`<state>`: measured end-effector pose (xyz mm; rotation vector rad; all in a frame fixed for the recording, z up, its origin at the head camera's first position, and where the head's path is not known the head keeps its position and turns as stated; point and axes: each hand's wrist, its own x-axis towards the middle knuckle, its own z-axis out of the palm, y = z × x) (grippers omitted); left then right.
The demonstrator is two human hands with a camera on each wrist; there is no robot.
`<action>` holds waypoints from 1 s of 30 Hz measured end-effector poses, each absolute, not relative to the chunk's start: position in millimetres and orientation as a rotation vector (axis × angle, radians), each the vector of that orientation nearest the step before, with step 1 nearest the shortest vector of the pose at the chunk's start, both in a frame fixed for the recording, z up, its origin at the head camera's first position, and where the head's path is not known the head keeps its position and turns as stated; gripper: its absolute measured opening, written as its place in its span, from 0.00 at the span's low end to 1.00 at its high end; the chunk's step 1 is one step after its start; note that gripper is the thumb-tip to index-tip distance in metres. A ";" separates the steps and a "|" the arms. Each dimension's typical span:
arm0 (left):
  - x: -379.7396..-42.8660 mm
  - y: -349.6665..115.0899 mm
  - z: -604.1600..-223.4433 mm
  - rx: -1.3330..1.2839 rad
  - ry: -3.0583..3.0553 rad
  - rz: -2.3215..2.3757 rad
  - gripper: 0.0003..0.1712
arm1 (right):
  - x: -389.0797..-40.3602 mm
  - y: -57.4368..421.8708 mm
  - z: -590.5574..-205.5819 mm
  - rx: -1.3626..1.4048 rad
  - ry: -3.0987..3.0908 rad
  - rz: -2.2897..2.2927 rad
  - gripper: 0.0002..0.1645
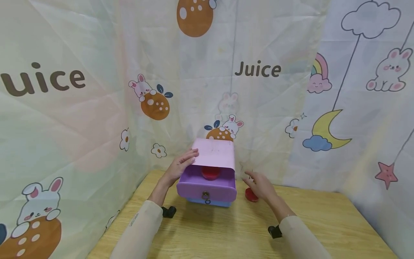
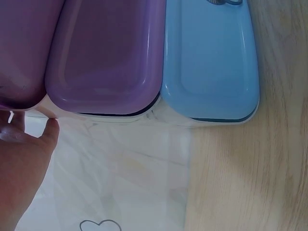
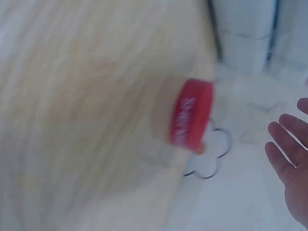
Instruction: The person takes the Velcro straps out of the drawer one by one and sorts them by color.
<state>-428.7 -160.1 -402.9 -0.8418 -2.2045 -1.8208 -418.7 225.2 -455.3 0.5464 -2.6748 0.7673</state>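
A small drawer box with a pink top (image 1: 215,153) stands on the table. Its purple drawer (image 1: 223,193) is pulled out, above a blue drawer (image 2: 211,62). Inside the purple drawer lies a red round object (image 1: 211,173). My left hand (image 1: 180,165) rests against the box's left side, fingers extended to the edge of the pink top. To the right of the box, a red round tin-like piece (image 3: 192,115) with white lettering sits on the table. My right hand (image 1: 261,186) hovers beside and over it, fingers extended and apart from it in the right wrist view.
The wood-grain table (image 1: 310,216) runs in front of and to the right of the box. Printed curtains (image 1: 265,108) with rabbits and clouds hang close behind and at both sides. A metal ring pull (image 1: 206,196) hangs on the purple drawer's front. Black wrist-worn pieces (image 1: 275,232) show at both sleeves.
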 end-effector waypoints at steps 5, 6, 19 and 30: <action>-428.1 -161.5 -402.3 -0.840 -2.213 -1.832 0.22 | -413.8 212.4 -435.8 0.586 -2.609 0.821 0.34; -428.1 -161.7 -402.5 -0.840 -2.216 -1.833 0.23 | -412.8 210.4 -432.5 0.582 -2.599 0.843 0.35; -427.0 -161.4 -404.6 -0.855 -2.209 -1.814 0.22 | -399.8 193.9 -398.3 0.601 -2.478 0.943 0.36; -426.0 -160.0 -402.3 -0.835 -2.219 -1.814 0.23 | -376.5 169.4 -365.0 0.794 -2.359 0.865 0.32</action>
